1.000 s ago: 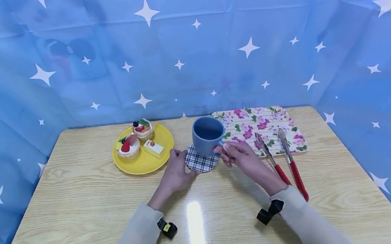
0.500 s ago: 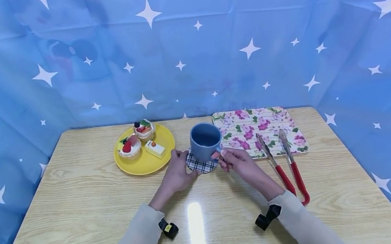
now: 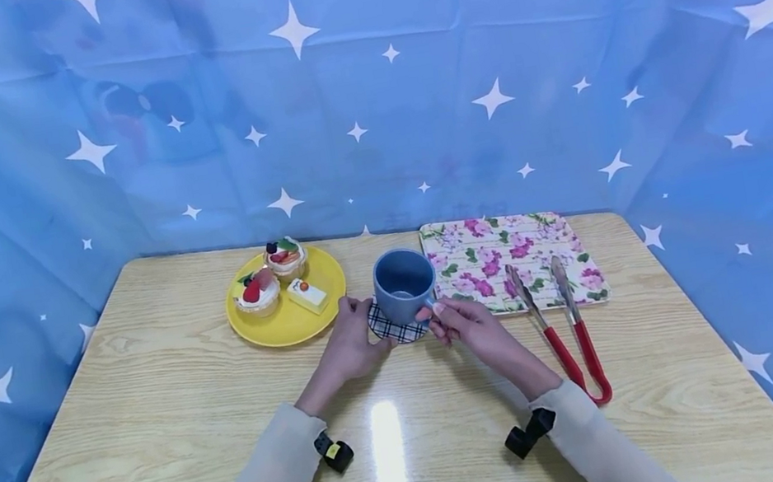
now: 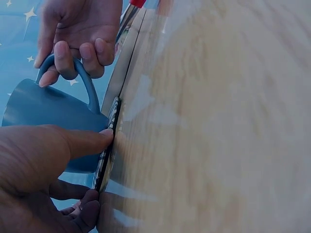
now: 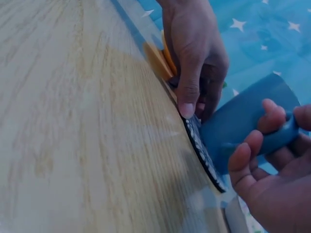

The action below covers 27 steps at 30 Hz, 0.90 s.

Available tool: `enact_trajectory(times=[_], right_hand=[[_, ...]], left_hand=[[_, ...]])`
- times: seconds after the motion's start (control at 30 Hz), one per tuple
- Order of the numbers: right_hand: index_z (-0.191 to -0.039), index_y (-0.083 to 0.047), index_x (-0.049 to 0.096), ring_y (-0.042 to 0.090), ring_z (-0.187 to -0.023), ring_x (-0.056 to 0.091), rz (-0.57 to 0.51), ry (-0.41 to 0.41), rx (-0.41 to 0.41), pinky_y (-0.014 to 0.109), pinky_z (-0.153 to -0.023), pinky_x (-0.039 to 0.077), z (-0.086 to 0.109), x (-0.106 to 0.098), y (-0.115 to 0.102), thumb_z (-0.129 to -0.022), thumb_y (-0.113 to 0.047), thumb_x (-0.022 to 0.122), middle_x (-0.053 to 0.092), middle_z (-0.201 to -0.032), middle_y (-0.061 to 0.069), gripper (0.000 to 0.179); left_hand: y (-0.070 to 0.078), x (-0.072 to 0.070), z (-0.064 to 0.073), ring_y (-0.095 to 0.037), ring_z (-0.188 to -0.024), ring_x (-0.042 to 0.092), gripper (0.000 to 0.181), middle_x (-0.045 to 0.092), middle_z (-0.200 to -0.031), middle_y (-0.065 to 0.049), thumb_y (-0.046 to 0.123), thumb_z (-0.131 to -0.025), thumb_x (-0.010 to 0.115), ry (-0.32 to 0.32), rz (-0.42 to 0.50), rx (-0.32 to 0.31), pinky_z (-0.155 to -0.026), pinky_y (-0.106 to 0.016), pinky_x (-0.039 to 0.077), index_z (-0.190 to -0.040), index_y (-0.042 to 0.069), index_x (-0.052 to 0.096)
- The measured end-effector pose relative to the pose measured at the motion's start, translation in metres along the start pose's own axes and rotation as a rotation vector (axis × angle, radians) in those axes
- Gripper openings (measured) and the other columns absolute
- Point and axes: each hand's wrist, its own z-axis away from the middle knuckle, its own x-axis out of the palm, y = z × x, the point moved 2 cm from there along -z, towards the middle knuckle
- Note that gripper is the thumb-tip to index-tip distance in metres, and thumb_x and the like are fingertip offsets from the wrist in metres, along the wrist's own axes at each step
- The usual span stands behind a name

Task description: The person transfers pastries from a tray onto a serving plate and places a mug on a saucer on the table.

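Note:
A blue mug (image 3: 393, 304) stands over a round plaid coaster (image 3: 408, 333) near the middle of the table, its base right at the coaster's surface in the left wrist view. The right hand (image 3: 475, 333) grips the mug's handle (image 4: 88, 87), several fingers passing through the loop. At the coaster's left side, the left hand (image 3: 351, 346) holds the edge between thumb (image 5: 187, 99) and fingers, with the thumb on the near rim. The mug covers most of the coaster's far and right part.
Left of the hands, a yellow plate (image 3: 281, 336) bears two fruit-topped cupcakes (image 3: 257, 294) and a small cake slice (image 3: 306, 294). A floral tray (image 3: 458, 247) lies at the back right, with red-handled tongs (image 3: 590, 352) resting partly on it. A blue starry curtain (image 3: 373, 151) hangs behind the table.
The right hand has brought the mug slightly left and nearer the person, further over the coaster. The left hand has stayed at the coaster's edge.

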Motion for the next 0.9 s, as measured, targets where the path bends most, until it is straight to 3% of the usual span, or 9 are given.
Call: enact_trajectory(times=[0.23,0.53,0.7,0.9], right_hand=[[-0.129,0.003,0.063,0.024,-0.087,0.052,0.016,-0.021,0.028,0.036,-0.078,0.053,-0.001,-0.003,-0.003,-0.112,-0.039,0.041,0.056,-0.097,0.010,0.051],[-0.126,-0.003,0.066,0.050,-0.093,0.053,0.088,-0.055,0.026,0.040,-0.075,0.055,-0.004,-0.006,-0.008,-0.111,-0.041,0.041,0.064,-0.106,0.025,0.048],[-0.124,-0.005,0.068,0.051,-0.094,0.057,0.136,-0.056,0.021,0.044,-0.076,0.058,-0.004,-0.008,-0.012,-0.112,-0.038,0.042,0.067,-0.110,0.027,0.044],[-0.127,0.000,0.067,0.047,-0.093,0.062,0.178,-0.080,0.005,0.050,-0.078,0.061,-0.002,-0.010,-0.017,-0.112,-0.033,0.042,0.069,-0.112,0.026,0.043]], left_hand=[[0.001,0.000,0.000,-0.029,-0.124,0.050,0.080,0.040,-0.140,-0.020,0.025,-0.088,0.082,0.011,-0.014,0.014,-0.108,-0.046,0.053,-0.154,0.001,0.043],[0.000,0.000,0.001,-0.029,-0.123,0.050,0.080,0.040,-0.139,-0.019,0.025,-0.088,0.082,0.014,-0.013,-0.008,-0.109,-0.045,0.053,-0.154,0.002,0.043],[0.000,0.000,0.000,-0.028,-0.124,0.050,0.081,0.040,-0.140,-0.018,0.027,-0.088,0.081,0.011,-0.016,-0.020,-0.110,-0.045,0.053,-0.155,0.003,0.043],[-0.001,0.001,0.003,-0.029,-0.126,0.049,0.075,0.042,-0.141,-0.018,0.026,-0.090,0.080,0.008,-0.038,0.025,-0.110,-0.046,0.052,-0.152,0.002,0.046]])
